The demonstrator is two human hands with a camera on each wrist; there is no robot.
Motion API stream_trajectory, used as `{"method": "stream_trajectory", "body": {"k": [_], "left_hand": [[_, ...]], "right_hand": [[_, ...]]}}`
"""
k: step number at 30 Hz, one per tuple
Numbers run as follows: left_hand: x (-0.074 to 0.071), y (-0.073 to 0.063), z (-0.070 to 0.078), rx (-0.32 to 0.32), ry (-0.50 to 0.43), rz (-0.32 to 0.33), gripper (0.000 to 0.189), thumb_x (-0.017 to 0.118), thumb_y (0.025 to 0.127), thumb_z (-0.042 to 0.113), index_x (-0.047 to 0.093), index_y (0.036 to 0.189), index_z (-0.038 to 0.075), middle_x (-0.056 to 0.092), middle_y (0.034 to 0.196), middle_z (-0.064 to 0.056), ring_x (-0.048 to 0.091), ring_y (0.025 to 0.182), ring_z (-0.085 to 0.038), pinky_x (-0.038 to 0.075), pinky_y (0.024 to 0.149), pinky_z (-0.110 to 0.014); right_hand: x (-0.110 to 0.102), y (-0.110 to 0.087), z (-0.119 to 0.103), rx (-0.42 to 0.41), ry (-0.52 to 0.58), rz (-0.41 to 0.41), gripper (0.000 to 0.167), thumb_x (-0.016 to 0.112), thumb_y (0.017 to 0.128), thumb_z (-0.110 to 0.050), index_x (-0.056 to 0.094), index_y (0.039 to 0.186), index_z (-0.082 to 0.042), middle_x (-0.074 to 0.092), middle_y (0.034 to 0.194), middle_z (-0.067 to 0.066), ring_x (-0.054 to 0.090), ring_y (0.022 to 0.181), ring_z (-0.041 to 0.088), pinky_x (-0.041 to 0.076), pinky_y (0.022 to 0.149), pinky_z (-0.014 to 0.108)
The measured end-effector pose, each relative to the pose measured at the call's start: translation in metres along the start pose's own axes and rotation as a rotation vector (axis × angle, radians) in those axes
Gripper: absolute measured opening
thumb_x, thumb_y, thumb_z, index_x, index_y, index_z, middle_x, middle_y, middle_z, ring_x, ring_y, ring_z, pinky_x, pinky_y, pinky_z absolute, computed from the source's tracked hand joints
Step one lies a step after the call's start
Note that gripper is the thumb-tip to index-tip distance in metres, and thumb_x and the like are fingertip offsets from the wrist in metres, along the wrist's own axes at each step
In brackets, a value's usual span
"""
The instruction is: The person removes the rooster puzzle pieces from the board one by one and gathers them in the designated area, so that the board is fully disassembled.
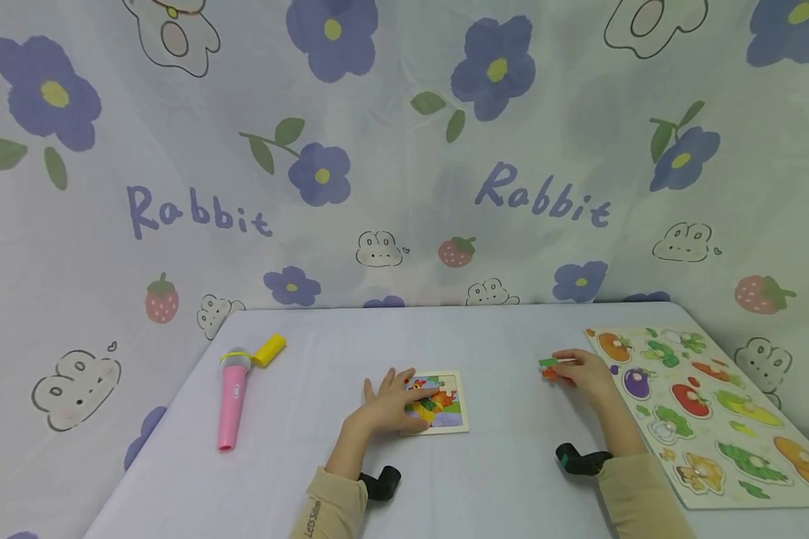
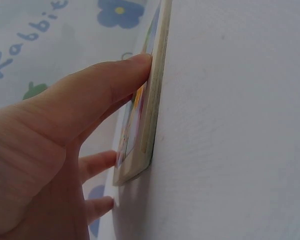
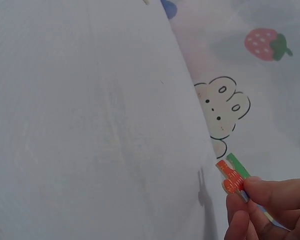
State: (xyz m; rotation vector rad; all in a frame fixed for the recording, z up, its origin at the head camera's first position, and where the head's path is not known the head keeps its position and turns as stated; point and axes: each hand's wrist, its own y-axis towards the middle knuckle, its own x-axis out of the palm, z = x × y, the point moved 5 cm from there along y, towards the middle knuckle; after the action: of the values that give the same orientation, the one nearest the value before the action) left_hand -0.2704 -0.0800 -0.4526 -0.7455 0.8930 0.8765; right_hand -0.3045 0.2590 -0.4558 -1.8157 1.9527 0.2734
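Note:
A small square picture puzzle (image 1: 453, 428) in a pale wooden frame lies on the table. My left hand (image 1: 386, 404) rests over its left side with the fingers spread; in the left wrist view the thumb (image 2: 132, 65) presses on the frame's edge. To the right, my right hand (image 1: 583, 373) pinches puzzle pieces (image 3: 233, 179) between thumb and fingertips. One part of them is orange-red with pale lines, another is a green strip (image 3: 238, 165). They are held above the tabletop, left of the large board.
A large board (image 1: 708, 494) with fruit and vegetable pieces, some with knobs, lies on the right side of the table. On the left are a pink toy microphone (image 1: 231, 408) and a yellow block-like piece (image 1: 270, 349). A printed curtain (image 1: 404, 150) hangs behind the table.

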Motion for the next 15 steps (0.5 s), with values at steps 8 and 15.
{"method": "stream_trajectory", "body": {"k": [8, 15], "left_hand": [[0.001, -0.001, 0.0, -0.001, -0.015, 0.001, 0.057, 0.069, 0.079, 0.041, 0.051, 0.132, 0.034, 0.022, 0.15, -0.01, 0.009, 0.137, -0.044, -0.002, 0.097, -0.073], [0.003, 0.0, -0.001, 0.001, -0.012, 0.01, 0.056, 0.069, 0.079, 0.041, 0.051, 0.132, 0.035, 0.023, 0.15, -0.009, 0.009, 0.138, -0.043, -0.003, 0.097, -0.072]], "right_hand": [[-0.006, -0.003, 0.003, 0.017, -0.005, 0.028, 0.036, 0.057, 0.088, -0.006, 0.052, 0.12, 0.011, 0.063, 0.09, 0.01, 0.055, 0.068, 0.004, 0.047, 0.06, 0.02], [-0.011, -0.005, 0.002, 0.012, -0.075, 0.06, 0.035, 0.055, 0.088, -0.006, 0.053, 0.118, 0.011, 0.062, 0.093, 0.016, 0.054, 0.069, 0.009, 0.048, 0.06, 0.022]]}}
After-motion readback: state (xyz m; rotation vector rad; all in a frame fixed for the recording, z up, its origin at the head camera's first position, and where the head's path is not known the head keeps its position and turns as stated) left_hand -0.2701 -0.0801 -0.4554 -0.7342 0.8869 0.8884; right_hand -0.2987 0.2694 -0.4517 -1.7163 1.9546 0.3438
